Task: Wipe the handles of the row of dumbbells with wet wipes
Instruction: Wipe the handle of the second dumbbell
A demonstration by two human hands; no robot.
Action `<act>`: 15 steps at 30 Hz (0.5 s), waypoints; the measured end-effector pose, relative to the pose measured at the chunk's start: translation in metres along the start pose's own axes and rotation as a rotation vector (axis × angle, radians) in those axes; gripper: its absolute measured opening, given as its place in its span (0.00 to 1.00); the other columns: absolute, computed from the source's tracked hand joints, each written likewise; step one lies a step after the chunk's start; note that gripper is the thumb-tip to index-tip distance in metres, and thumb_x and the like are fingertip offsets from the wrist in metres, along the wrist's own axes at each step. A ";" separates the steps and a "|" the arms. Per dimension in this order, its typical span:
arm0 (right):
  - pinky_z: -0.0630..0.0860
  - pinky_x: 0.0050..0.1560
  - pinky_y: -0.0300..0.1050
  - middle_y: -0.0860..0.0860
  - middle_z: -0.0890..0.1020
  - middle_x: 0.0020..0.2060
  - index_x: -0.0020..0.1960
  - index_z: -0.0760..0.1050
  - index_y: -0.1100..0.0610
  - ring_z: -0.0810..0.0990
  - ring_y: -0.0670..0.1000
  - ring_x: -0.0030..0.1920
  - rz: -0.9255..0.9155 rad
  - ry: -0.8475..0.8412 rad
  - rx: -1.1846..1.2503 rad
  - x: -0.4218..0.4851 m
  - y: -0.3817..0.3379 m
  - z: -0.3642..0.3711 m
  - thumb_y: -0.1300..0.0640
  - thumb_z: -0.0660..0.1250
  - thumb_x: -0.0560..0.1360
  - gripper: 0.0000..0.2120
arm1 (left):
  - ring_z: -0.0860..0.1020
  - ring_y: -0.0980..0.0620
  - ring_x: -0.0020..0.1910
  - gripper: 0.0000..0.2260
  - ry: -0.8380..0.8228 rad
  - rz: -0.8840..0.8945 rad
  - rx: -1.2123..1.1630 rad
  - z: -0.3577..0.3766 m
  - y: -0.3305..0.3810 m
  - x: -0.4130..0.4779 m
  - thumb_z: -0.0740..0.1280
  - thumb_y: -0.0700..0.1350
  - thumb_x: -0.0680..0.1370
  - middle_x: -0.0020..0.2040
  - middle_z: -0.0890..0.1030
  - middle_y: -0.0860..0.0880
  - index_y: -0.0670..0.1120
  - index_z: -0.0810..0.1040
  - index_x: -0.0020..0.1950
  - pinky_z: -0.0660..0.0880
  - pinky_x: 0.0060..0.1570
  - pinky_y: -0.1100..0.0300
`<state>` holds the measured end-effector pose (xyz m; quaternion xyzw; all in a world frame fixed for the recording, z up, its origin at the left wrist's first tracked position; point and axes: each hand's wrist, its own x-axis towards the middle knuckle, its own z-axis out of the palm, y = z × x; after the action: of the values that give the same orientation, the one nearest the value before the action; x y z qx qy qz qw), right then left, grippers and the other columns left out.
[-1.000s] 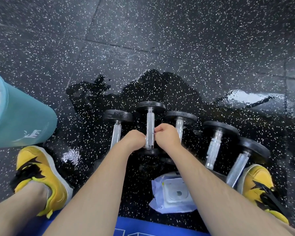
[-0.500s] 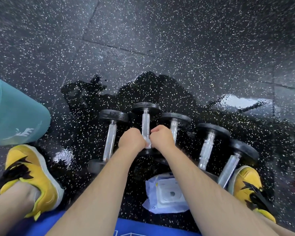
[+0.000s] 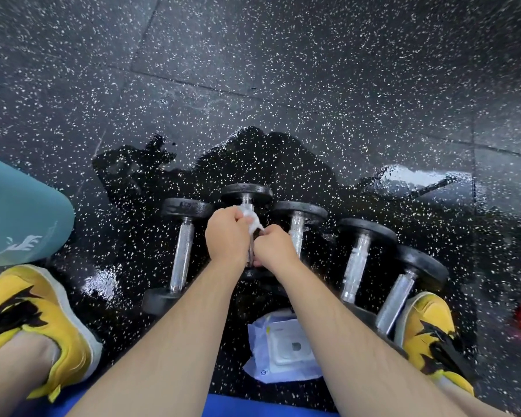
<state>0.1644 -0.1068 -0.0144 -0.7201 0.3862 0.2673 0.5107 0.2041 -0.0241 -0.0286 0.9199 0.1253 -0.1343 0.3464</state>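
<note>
Five dumbbells (image 3: 297, 233) lay side by side on the floor (image 3: 283, 85), and the second from the left (image 3: 247, 192) was the one in hand. The left hand (image 3: 227, 236) was clenched round a bunched wipe (image 3: 250, 218) pressed on the far end of that handle (image 3: 247, 203). The right hand (image 3: 275, 249) was curled just beside it, lower down, and seemed to pinch the wipe's trailing end, though its fingertips were hidden. The pack (image 3: 286, 347) lay near the person, between the forearms.

To do this well, I judged the wipe should wrap right round the knurled bar and be twisted as it slid, so the underside got cleaned too. The stroke should run fully from head to head, with the right hand keeping the dumbbell from rolling into its neighbours.

Compared with half a second before, the left hand had travelled up the handle from the near end towards the far head. The wipe, then barely showing between the fists, was now plainly exposed, while the right hand had stayed lower.
</note>
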 end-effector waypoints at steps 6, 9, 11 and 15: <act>0.84 0.47 0.56 0.51 0.81 0.49 0.55 0.74 0.53 0.85 0.57 0.45 -0.004 -0.022 0.003 0.006 0.005 0.001 0.60 0.56 0.63 0.21 | 0.65 0.51 0.29 0.17 -0.065 -0.201 -0.194 0.004 -0.009 0.011 0.65 0.45 0.79 0.27 0.68 0.53 0.43 0.69 0.30 0.58 0.28 0.57; 0.84 0.50 0.56 0.51 0.79 0.50 0.56 0.72 0.54 0.85 0.57 0.46 -0.010 -0.032 -0.031 0.004 0.005 -0.002 0.63 0.57 0.69 0.17 | 0.65 0.50 0.29 0.16 -0.255 -0.499 -0.251 0.004 -0.022 0.018 0.64 0.49 0.78 0.29 0.69 0.51 0.44 0.70 0.32 0.61 0.31 0.59; 0.83 0.50 0.56 0.52 0.80 0.47 0.54 0.74 0.56 0.85 0.57 0.46 -0.019 -0.011 -0.073 0.003 0.003 -0.002 0.65 0.57 0.69 0.16 | 0.71 0.48 0.33 0.12 -0.382 -0.535 -0.086 -0.003 -0.020 0.018 0.62 0.51 0.76 0.35 0.75 0.48 0.46 0.75 0.36 0.67 0.35 0.60; 0.76 0.36 0.46 0.53 0.79 0.42 0.47 0.74 0.59 0.79 0.54 0.39 -0.050 -0.014 -0.212 -0.003 -0.002 -0.003 0.67 0.57 0.71 0.10 | 0.73 0.41 0.69 0.20 -0.504 -0.309 0.310 -0.018 -0.003 0.006 0.50 0.44 0.86 0.70 0.75 0.40 0.41 0.69 0.75 0.68 0.68 0.54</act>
<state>0.1644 -0.1083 -0.0104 -0.7777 0.3340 0.2987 0.4408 0.2114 -0.0090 -0.0199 0.8696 0.1517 -0.4262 0.1977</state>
